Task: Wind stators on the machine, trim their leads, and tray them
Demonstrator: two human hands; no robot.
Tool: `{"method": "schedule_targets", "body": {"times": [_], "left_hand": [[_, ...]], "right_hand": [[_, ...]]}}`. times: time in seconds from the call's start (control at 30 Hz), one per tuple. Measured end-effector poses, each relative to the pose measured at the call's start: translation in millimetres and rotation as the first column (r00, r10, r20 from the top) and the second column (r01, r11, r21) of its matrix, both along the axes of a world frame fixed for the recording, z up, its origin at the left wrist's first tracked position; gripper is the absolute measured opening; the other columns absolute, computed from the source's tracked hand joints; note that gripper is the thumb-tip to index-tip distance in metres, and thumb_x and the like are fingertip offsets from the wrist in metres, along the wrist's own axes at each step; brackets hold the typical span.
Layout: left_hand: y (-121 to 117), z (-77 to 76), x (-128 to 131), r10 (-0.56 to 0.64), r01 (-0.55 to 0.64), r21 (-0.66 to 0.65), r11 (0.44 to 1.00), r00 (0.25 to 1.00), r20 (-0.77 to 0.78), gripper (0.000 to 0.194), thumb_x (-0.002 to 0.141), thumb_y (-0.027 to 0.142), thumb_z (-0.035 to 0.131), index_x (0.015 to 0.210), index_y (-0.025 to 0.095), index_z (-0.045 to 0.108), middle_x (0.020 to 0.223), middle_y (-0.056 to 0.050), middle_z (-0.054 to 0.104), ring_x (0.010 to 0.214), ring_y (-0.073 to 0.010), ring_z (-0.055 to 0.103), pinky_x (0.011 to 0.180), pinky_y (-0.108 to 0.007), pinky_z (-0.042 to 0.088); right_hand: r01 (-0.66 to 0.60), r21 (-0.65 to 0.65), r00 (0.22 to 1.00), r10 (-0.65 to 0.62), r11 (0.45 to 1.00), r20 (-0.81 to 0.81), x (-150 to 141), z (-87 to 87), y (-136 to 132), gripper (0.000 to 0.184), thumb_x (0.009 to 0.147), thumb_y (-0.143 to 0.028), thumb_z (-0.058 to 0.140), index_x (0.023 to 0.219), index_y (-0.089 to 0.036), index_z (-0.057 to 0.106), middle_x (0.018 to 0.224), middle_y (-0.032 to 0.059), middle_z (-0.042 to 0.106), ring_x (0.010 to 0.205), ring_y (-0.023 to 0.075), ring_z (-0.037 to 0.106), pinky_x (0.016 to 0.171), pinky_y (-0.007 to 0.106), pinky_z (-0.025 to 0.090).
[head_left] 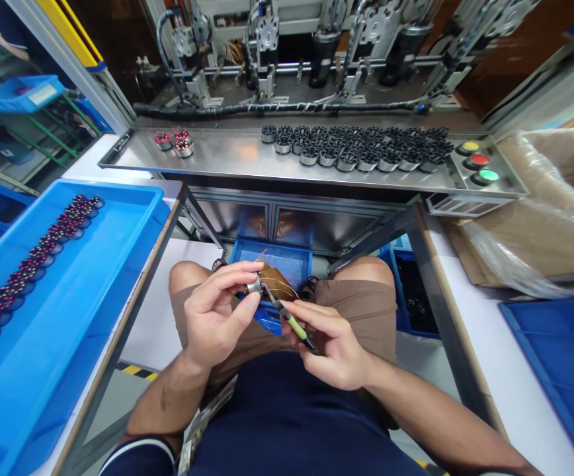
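Between the thumb and fingers of my left hand (217,311) is a small silver motor stator (254,286) with thin copper wire ends sticking out. My right hand (329,340) grips small pliers (294,325) with a green and black handle. Their narrow metal tip meets the stator's right side; whether the jaws are closed on a wire I cannot tell. A loose wire (284,285) curves from the stator toward my right fingers. Both hands are above my lap, with a brown sheet-like piece (277,281) behind the stator.
Rows of black-and-silver stators (346,149) stand on the metal ledge (217,155), with a few copper-wound ones (182,145) at its left. Wound stators (34,264) line a blue tray (113,225) on my left. Coloured buttons (478,160) and a plastic-lined carton (539,218) are right.
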State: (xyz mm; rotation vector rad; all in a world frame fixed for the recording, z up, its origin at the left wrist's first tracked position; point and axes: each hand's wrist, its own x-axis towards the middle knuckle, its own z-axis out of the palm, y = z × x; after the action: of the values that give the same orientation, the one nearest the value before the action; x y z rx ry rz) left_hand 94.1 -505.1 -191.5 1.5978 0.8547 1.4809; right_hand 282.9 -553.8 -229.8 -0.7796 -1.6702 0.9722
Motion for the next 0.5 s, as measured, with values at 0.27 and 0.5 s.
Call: {"method": "schedule_targets", "body": {"times": [0.27,0.5], "left_hand": [[1.1,0.0,-2.2,-0.002,0.002,0.014,1.000,1.000,0.017,0.026,0.083,0.011,0.072,0.105,0.023,0.075,0.108,-0.007,0.077,0.107,-0.0214,0.072,0.084,-0.031,0.063],[-1.1,0.7,-2.3,-0.018,0.018,-0.002,1.000,0.999,0.026,0.025,0.082,0.011,0.073,0.105,0.022,0.075,0.109,-0.007,0.077,0.108,-0.0220,0.072,0.086,-0.033,0.063]], "right_hand": [[-0.078,-0.079,0.993,0.070,0.994,-0.094,-1.6,-1.4,-2.5,0.064,0.078,-0.007,0.052,0.140,-0.021,0.055,0.083,0.0025,0.065,0.065,0.0124,0.060,0.061,0.025,0.054],[0.090,0.103,0.987,-0.102,0.991,0.125,-1.9,3.0,1.0,0.070,0.075,-0.006,0.054,0.143,-0.021,0.051,0.106,0.0104,0.068,0.093,0.0211,0.067,0.081,0.035,0.060]]}}
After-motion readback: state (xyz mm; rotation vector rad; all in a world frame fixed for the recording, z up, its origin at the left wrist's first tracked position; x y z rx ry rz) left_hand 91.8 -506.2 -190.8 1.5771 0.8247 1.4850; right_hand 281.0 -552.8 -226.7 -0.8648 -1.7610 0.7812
